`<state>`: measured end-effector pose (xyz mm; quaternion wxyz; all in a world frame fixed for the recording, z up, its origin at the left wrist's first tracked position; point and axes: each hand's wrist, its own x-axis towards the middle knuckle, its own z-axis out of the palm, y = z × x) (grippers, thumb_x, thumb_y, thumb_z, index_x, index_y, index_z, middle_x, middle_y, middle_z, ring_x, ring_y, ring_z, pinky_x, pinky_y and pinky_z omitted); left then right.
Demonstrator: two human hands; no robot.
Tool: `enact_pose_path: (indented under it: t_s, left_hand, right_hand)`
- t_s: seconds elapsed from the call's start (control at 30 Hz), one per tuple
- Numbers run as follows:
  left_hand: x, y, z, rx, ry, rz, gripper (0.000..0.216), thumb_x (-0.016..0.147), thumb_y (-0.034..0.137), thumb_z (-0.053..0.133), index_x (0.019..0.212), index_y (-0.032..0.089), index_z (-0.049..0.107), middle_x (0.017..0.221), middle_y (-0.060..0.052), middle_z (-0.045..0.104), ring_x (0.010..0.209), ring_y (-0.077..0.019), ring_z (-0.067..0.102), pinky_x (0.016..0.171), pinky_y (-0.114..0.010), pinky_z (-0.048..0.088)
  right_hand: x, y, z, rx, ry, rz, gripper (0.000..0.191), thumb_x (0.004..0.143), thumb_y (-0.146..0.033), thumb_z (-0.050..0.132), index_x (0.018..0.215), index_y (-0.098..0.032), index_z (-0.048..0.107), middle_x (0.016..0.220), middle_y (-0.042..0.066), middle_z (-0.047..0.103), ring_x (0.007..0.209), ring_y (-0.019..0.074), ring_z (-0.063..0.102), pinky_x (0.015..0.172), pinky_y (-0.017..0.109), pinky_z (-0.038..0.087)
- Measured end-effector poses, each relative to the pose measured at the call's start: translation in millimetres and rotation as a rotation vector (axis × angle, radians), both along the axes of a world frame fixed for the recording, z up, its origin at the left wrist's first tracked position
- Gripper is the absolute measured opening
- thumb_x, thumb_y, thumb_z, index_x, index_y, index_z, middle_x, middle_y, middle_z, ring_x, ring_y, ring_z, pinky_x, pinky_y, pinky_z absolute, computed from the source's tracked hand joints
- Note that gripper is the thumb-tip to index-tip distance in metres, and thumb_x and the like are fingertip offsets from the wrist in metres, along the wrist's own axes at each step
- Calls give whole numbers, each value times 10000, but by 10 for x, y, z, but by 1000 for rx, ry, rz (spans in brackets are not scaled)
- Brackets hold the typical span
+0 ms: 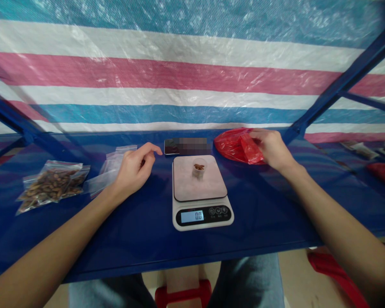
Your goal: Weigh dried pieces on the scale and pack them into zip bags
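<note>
My right hand (pixel 271 147) is closed on the edge of a red plastic bag (pixel 232 145), its fingertips partly hidden by the film. My left hand (pixel 136 169) hovers left of the scale with curled fingers and a bent index finger. Something small and dark brown shows between those fingers, too little of it to name. In front of me stands a white kitchen scale (pixel 200 188), its display (pixel 192 216) reading 0.0. On its plate sits a small clear cup (pixel 198 171) with a few brown pieces (pixel 199 167) in it.
Zip bags filled with brown, nut-like pieces (pixel 51 184) lie at the left. Clear zip bags (pixel 110 164) lie partly under my left hand. A dark phone (pixel 172 146) rests behind the scale. Blue metal posts (pixel 333 94) and a striped sheet (pixel 179 77) bound the blue table (pixel 141 244).
</note>
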<state>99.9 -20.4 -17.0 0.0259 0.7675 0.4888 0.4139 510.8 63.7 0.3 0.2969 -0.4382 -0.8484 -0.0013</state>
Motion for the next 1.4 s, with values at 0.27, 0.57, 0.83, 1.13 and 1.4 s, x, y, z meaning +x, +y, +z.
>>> enact_pose_path:
  t_s: [0.27,0.57,0.83,1.13,1.4]
  left_hand:
    - [15,-8,19,1,-4,-8,266,974,179,457,931,182,720,519,76,444,422,-82,359,464,-224,267]
    - [-9,8,-19,-39,-8,-15,242,961,187,464,954,194,705,539,71,474,429,-92,407,470,-221,299]
    - [-24,12,-12,-27,-13,-21,239,962,187,457,954,192,695,522,78,458,411,-88,396,463,-215,288]
    - [-18,7,-1,-44,4,-20,256,972,202,449,974,209,704,557,61,517,444,-103,442,497,-225,336]
    - [-29,4,-3,-51,11,-5,265,972,212,447,981,205,712,581,52,555,443,-105,442,504,-235,344]
  right_hand:
    - [105,-37,140,122,232,-147,128,889,-259,737,898,-158,816,931,116,804,828,225,731,783,333,541]
    - [-515,-545,594,108,375,86,36,914,-253,778,925,-260,811,941,58,789,842,234,724,783,384,575]
    - [-1234,-674,518,-86,-19,526,135,990,-143,662,1003,-194,786,1006,72,771,881,194,733,765,298,541]
    - [-1223,-621,541,-172,-20,544,197,1001,-213,640,967,-315,805,1023,31,783,902,215,745,780,357,590]
    - [-897,-589,635,-47,133,214,165,988,-363,654,959,-314,809,995,27,808,896,245,759,817,401,597]
